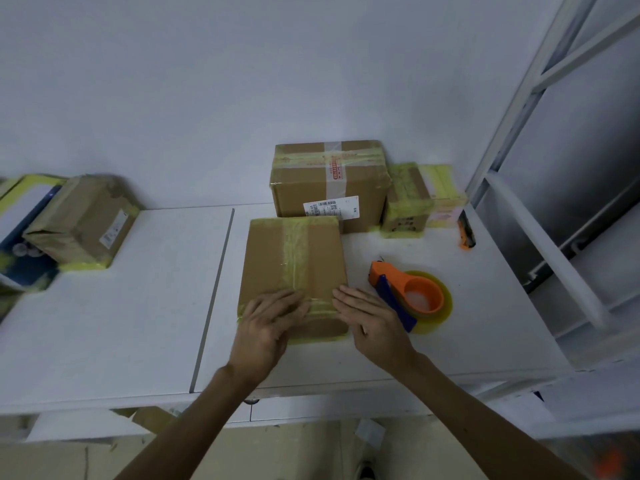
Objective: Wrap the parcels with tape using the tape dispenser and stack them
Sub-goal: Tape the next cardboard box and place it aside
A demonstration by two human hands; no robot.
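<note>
Nearest to me, low in the frame's middle, both hands lay on the flat parcel. The left hand pressed down on its near end with straight fingers, over the yellowish tape strip that ran the length of its top. It gripped nothing. The right hand was equally open, with its straight fingers resting at the parcel's near right corner. The parcel was closed, so I could not see its contents.

Just right of that hand, the orange and blue tape dispenser lay on the white table with its tape roll loaded. I couldn't tell whether the wrist touched it.

Further back, at centre frame, a large box stood against the wall. It was taped shut, had a white label on its front, and touched the flat parcel's far edge. A small taped box sat against its right side, with a pale yellow parcel behind that. An orange and black knife lay near these, towards the table's right edge.

At the left edge of the frame, well apart from the rest, a sealed brown box sat tilted beside a blue and white carton.
</note>
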